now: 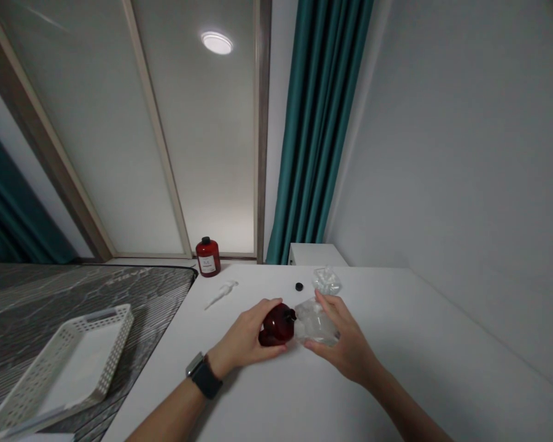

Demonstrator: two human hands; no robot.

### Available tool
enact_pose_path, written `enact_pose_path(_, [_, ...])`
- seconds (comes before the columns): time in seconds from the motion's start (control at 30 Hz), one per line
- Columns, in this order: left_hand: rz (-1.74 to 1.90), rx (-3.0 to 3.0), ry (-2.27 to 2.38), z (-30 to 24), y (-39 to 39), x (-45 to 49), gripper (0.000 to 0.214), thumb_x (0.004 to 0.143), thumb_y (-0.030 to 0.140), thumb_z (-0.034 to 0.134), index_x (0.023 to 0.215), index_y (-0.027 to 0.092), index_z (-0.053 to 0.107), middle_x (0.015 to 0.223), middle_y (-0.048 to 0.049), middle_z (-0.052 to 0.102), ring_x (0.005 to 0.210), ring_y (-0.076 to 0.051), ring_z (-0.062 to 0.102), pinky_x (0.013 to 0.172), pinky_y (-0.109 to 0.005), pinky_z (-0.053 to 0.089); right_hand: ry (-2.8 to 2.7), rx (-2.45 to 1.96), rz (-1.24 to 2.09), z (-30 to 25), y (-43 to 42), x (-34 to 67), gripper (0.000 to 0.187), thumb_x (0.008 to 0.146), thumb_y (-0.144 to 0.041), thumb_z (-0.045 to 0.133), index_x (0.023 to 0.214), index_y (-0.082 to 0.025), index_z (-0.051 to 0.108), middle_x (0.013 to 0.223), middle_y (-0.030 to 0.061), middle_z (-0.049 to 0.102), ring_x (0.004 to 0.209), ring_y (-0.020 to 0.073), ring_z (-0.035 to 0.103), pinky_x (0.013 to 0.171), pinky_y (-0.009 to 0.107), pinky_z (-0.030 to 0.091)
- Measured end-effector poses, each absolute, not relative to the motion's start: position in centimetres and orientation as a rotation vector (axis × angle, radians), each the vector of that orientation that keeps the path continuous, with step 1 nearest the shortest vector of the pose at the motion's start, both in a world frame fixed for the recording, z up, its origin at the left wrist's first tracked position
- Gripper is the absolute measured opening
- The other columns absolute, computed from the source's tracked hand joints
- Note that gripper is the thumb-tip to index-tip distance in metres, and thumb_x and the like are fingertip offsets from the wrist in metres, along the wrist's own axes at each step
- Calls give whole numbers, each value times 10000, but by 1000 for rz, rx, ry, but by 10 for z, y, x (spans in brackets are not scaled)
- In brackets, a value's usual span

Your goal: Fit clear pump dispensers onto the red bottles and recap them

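A white table (396,380) fills the near view, and two bare forearms reach onto it from the bottom edge. The landmark is a dark red bottle (279,325) lying on its side in the middle of the table, its neck pointing right.

Nearer than the bottle and well off to its left, a white perforated basket (115,344) sits on a dark, marbled grey surface (96,288). A black wristwatch (203,373) is on the left wrist, just nearer than the bottle.

The left hand (246,337) is curled over the bottle from its left, fingers on top and thumb beneath it – a closed grip. Touching the bottle's neck on the right is a clear plastic piece (314,324), crinkled; whether it is a bag or a tub cannot be told. The right hand (345,344) clasps it from the right side, fingers wrapped round it.

Just beyond the bottle lies a small black cap (298,286), apart from everything. Right of the cap is a second clear plastic bundle (326,280). Beyond the bottle to the left lies a white pump head (221,293).

Farther back, left of the pump, a red labelled bottle (207,256) stands upright with a black cap on – at the table's far edge. Behind, to the right, are a low white cabinet (316,253) and a teal curtain (317,135).
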State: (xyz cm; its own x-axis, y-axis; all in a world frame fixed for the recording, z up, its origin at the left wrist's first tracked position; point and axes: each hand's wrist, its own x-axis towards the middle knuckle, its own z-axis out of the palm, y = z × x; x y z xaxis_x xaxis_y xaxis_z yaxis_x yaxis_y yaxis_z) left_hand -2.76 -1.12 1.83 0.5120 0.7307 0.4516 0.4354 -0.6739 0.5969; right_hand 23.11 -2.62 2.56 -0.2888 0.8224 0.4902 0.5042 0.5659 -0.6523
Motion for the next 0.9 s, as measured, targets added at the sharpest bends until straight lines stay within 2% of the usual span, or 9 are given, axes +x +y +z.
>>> enact_pose_path(0.23, [982, 2348, 976, 20, -12, -27, 770, 756, 355, 770, 1410, 252, 377, 1261, -98, 600, 1103, -274, 626, 949, -392, 513, -2038, -1058, 461, 37, -25, 231, 858, 749, -264, 787, 1500, -291, 374, 1358, 129, 517, 1266, 323, 525, 1087, 513, 443])
enact_pose_path(0.57, [961, 2374, 972, 18, -11, -29, 791, 770, 352, 776, 1417, 269, 329, 1291, -89, 574, 1133, -264, 606, 971, -402, 506, -2053, -1080, 388, 41, -26, 231, 731, 709, -219, 779, 1359, -213, 442, 1355, 158, 544, 1278, 325, 530, 1083, 530, 445])
enact_pose_path(0.9, [980, 2353, 956, 18, -12, -29, 779, 776, 375, 764, 1416, 250, 338, 1306, -105, 571, 1158, -277, 598, 1001, -413, 493, -2129, -1054, 358, 49, -23, 234, 712, 724, -229, 790, 1348, -211, 449, 1362, 163, 540, 1296, 320, 524, 1094, 518, 447])
